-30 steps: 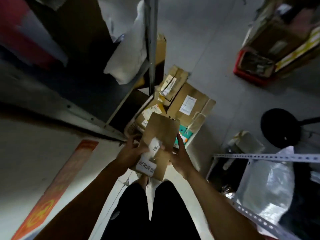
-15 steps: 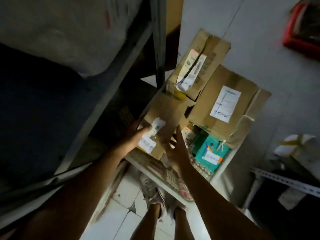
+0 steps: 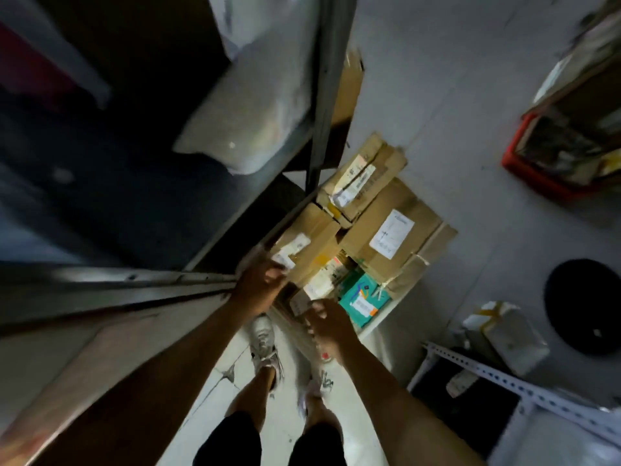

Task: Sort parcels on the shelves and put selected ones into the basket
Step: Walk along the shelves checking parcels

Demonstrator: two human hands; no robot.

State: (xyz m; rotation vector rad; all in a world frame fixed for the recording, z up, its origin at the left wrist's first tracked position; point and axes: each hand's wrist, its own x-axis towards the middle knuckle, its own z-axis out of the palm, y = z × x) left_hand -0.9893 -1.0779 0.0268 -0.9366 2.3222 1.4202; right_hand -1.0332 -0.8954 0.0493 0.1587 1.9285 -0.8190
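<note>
A flat brown cardboard parcel (image 3: 311,235) with a white label lies on top of the pile in the white basket (image 3: 378,322) on the floor, beside the shelf. My left hand (image 3: 258,285) is at the parcel's near corner with its fingers curled on the edge by the label; motion blur hides the exact grip. My right hand (image 3: 327,326) hangs loosely curled over the basket's near rim, off the parcel and holding nothing. Also in the basket are a large labelled box (image 3: 389,230), a long narrow box (image 3: 363,176) and a teal packet (image 3: 363,297).
A dark metal shelf post (image 3: 322,95) rises on the left, and a white poly bag (image 3: 255,105) sits on the shelf. On the floor are a red basket (image 3: 544,183), a black round stool (image 3: 584,304) and a white taped parcel (image 3: 504,334). A white perforated rail (image 3: 504,375) crosses the lower right.
Both hands lowered the brown parcel from chest height into the basket. My right hand has come off it and drawn back; my left hand stays at its corner.
</note>
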